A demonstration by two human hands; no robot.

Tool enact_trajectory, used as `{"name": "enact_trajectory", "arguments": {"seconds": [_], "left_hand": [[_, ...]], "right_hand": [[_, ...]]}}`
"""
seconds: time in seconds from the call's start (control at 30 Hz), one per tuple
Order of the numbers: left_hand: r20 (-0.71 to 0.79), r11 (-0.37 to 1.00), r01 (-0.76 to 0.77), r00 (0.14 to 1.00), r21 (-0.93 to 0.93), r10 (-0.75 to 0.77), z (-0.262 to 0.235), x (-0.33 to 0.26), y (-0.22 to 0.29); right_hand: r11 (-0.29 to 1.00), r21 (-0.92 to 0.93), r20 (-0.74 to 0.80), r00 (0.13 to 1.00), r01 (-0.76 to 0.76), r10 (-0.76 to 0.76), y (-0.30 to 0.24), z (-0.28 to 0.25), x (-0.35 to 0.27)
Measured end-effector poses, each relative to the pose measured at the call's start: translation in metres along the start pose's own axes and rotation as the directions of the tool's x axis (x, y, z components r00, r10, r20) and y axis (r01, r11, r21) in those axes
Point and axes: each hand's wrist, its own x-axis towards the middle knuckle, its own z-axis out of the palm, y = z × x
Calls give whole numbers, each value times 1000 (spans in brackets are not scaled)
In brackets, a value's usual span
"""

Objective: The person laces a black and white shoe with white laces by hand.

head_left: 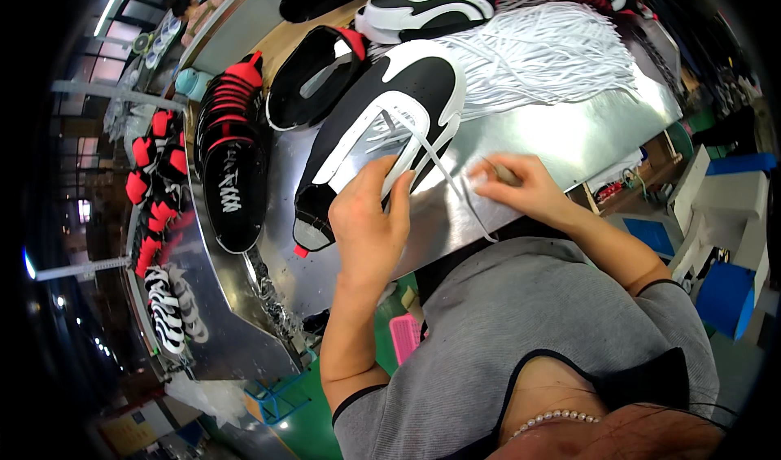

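A black and white shoe upper (446, 78) lies on the metal tabletop in front of me, its toe pointing away and a small red tab at its heel. My left hand (370, 212) pinches the edge of its opening between thumb and fingers. From the eyelet area a pale shoelace (443, 167) runs out and hangs toward the near table edge, its loose end beside my lap. To the right of the lace, apart from the upper, my right hand (521, 185) is closed with fingertips together. What those fingers hold is blurred and cannot be made out.
A thick pile of white laces (545, 53) spreads behind the upper. More uppers (431, 8) lie along the back. At left stand a row of nested black and red uppers (236, 167) and a single black upper (313, 78). The metal table (342, 277) ends close to my body.
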Motion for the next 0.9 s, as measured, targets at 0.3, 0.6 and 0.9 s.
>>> {"name": "enact_trajectory", "arguments": {"seconds": [0.3, 0.6, 0.9], "left_hand": [[-136, 990, -83, 986, 115, 99, -22, 2, 14], [16, 990, 137, 990, -42, -137, -23, -15, -12], [361, 971, 170, 906, 168, -222, 20, -31, -20]], "right_hand": [[955, -224, 330, 937, 194, -113, 27, -1, -3], [904, -327, 284, 941, 275, -184, 38, -63, -75], [971, 1, 56, 970, 238, -237, -12, -5, 34]]}}
